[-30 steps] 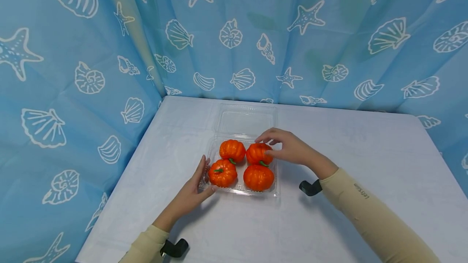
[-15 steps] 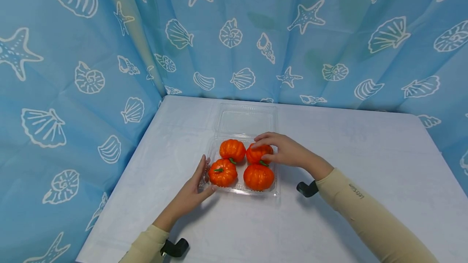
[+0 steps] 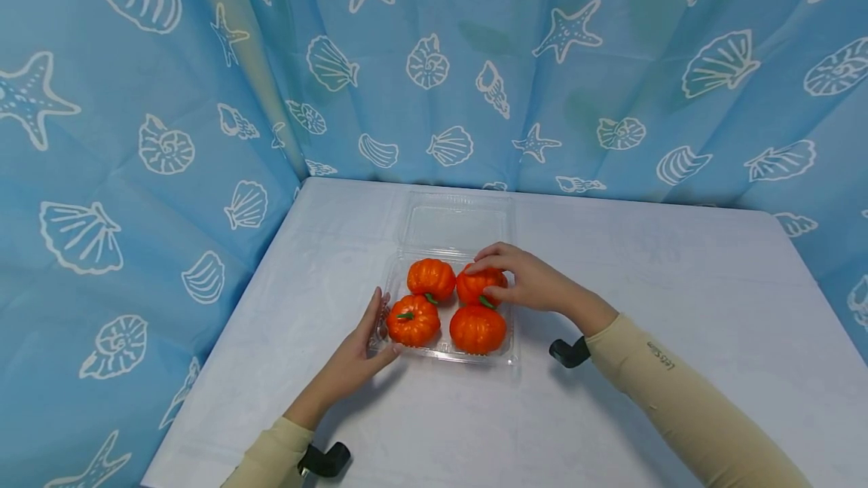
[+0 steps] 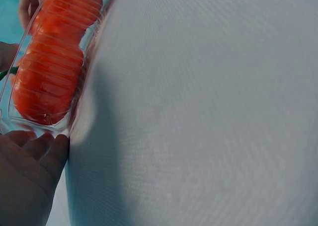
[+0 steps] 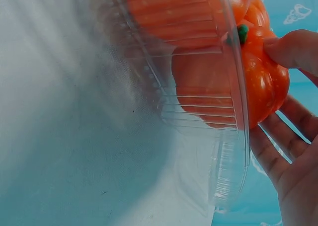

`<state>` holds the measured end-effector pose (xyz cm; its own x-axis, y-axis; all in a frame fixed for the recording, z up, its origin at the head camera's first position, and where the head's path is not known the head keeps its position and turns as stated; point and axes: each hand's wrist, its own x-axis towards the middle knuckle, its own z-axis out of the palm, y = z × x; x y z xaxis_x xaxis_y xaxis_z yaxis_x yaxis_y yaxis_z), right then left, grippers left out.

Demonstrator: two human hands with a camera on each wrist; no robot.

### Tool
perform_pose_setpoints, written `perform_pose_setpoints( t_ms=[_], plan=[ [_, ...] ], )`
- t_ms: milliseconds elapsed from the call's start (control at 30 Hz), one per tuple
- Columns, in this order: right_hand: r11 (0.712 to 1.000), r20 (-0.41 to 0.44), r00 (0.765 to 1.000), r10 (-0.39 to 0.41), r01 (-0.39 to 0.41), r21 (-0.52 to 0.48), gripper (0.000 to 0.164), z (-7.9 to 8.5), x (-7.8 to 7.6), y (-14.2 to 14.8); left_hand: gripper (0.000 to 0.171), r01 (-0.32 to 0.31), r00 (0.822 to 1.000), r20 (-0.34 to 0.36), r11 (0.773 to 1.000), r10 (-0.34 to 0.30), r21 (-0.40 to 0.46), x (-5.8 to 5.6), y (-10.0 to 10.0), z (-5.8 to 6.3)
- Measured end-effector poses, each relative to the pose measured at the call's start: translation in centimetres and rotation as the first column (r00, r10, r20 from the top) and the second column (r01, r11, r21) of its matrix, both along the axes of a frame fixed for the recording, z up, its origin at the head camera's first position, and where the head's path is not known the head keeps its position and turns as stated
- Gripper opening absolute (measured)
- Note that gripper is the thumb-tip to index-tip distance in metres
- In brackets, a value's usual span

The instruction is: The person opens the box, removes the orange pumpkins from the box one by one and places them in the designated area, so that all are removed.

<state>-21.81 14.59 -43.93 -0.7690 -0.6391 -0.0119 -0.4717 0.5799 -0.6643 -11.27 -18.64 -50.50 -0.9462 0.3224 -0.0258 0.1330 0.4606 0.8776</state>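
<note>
A clear plastic clamshell box (image 3: 444, 357) lies on the table with its lid (image 3: 459, 223) folded back. Several small orange pumpkins with green stems sit in it: a back-left one (image 3: 431, 279), a front-left one (image 3: 414, 321), a front-right one (image 3: 478, 330) and a back-right one (image 3: 475, 285). My right hand (image 3: 536, 277) holds the back-right pumpkin. In the right wrist view the thumb (image 5: 293, 49) presses its top and the fingers lie round its other side. My left hand (image 3: 359, 349) rests against the box's left side, fingers straight, thumb by the front corner.
A white cloth covers the table (image 3: 644, 277). Behind and to the left hangs a blue curtain (image 3: 407, 96) with white shells and starfish. Black wrist devices (image 3: 570, 352) stick out below both sleeves.
My right hand has come slightly left over the back-right pumpkin and taken hold of it. The front-right pumpkin has shifted a little left. My left hand has stayed in place.
</note>
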Motion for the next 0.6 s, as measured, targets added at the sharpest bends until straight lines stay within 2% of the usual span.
perform_pose_setpoints(
  t_ms=[600],
  plan=[
    [0.998,-0.003,0.999,0.04,-0.04,0.054,0.041,-0.09,0.04,0.0,0.096,0.002,1.0,-0.003,1.0,-0.002,-0.008,0.01,-0.13,0.02]
  ],
)
